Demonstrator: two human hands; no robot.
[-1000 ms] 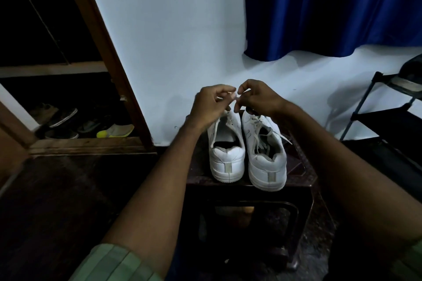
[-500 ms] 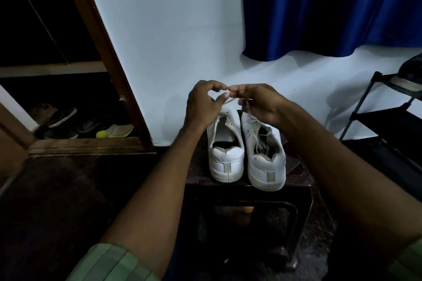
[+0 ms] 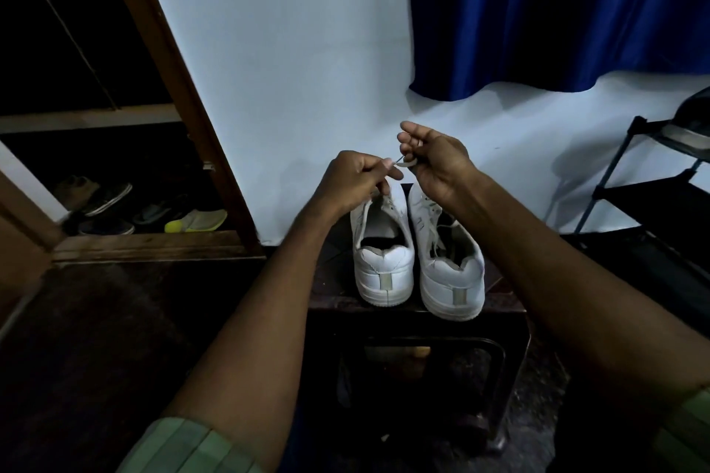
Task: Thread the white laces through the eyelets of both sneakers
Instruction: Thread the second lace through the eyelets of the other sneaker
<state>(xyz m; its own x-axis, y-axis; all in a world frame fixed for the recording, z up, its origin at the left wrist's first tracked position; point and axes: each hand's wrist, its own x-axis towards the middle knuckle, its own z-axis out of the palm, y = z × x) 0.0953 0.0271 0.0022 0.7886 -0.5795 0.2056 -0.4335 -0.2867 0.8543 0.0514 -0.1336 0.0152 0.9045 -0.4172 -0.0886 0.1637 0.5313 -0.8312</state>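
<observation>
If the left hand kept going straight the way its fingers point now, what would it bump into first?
Probably the right hand. The left hand points rightward along the short stretch of white lace pinched between both hands, with little gap between them. Depth is unclear, so it might slip just past.

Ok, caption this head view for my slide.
Both hands pinch a white lace above two white sneakers on a dark stool.

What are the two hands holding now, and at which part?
Both the left hand and the right hand pinch a thin white shoelace near its end, above the white sneakers.
</observation>
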